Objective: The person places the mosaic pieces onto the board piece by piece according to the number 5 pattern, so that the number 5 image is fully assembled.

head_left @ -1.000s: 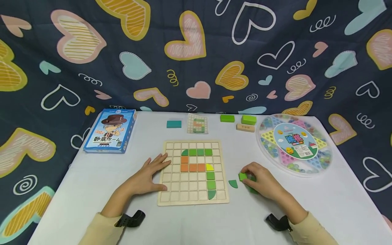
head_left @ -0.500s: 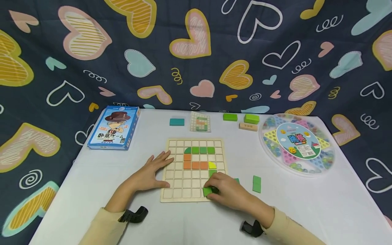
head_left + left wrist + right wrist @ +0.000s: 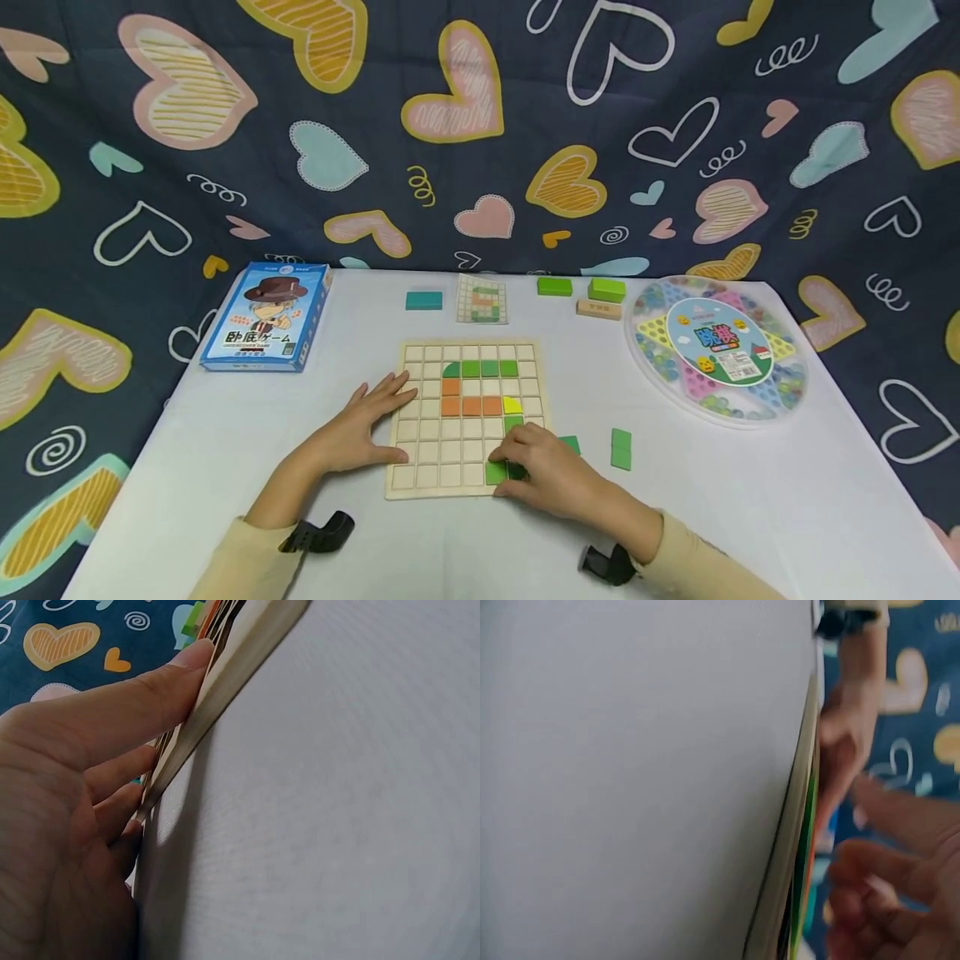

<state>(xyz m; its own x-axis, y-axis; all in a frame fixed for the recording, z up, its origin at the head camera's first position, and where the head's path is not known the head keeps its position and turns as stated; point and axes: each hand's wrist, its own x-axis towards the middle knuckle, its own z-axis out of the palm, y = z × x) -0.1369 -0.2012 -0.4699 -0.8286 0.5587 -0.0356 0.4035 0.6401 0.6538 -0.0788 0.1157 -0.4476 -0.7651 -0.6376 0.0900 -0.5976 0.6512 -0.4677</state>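
1. One second ago the right hand (image 3: 551, 475) was on the table at the right of the board (image 3: 420, 479), on some green pieces. Now it is over the bottom right corner of the board, fingers curled on a green piece (image 3: 495, 472) that lies in the bottom row.
2. Half a second ago this piece was at the same corner, so it has moved very little. I judge the piece is being seated in its cell, not yet released.
3. The left hand (image 3: 367, 425) has not moved: flat, fingers straight, it presses on the left edge of the board.
4. The piece is near the bottom edge of the board; a push toward the person could slide it off.
5. To the right, a dark green piece (image 3: 570, 443) is just beside the hand and a light green pair (image 3: 621, 449) lies near. Beyond them the cloth is open up to the round game tray (image 3: 787, 400).
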